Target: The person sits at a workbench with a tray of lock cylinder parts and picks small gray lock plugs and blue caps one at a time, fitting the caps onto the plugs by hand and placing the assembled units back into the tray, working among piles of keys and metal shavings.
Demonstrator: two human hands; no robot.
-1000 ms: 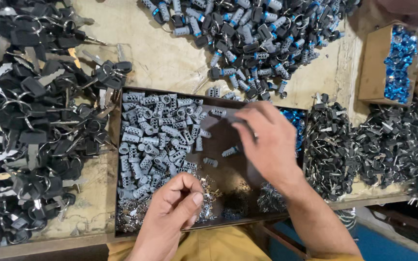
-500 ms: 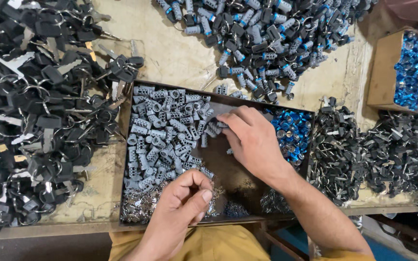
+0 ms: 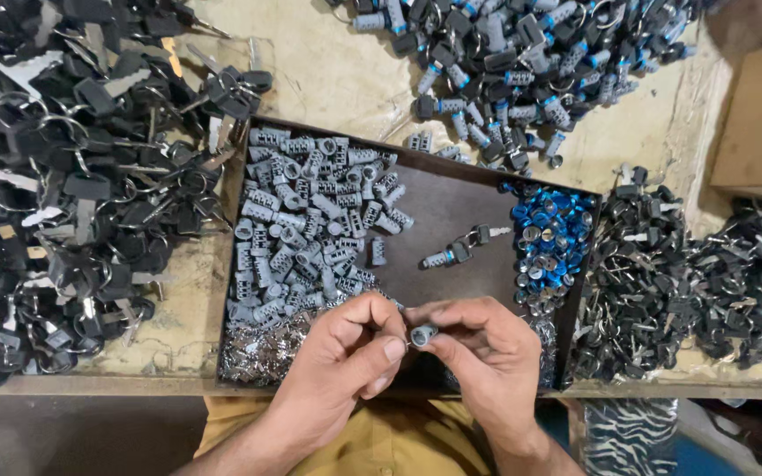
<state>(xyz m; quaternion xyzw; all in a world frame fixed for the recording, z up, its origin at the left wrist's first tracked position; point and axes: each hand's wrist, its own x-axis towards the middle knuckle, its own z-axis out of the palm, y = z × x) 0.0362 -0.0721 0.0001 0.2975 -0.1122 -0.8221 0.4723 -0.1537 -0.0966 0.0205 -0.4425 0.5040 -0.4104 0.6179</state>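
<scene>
Small grey lock cylinder (image 3: 423,334): pinched in right hand (image 3: 487,353) fingertips, open end facing up toward camera. Left hand (image 3: 346,353) at 9 o'clock, fingertips pressed together, touching it. Grey cylinder heap (image 3: 310,229) at 11 o'clock in dark tray (image 3: 451,211).

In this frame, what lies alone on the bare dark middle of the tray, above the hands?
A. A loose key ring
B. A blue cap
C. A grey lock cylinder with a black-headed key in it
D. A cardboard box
C: a single grey lock cylinder with a black-headed key lies by itself on the bare floor of the tray, between the heap of grey cylinders and the blue caps.
</scene>
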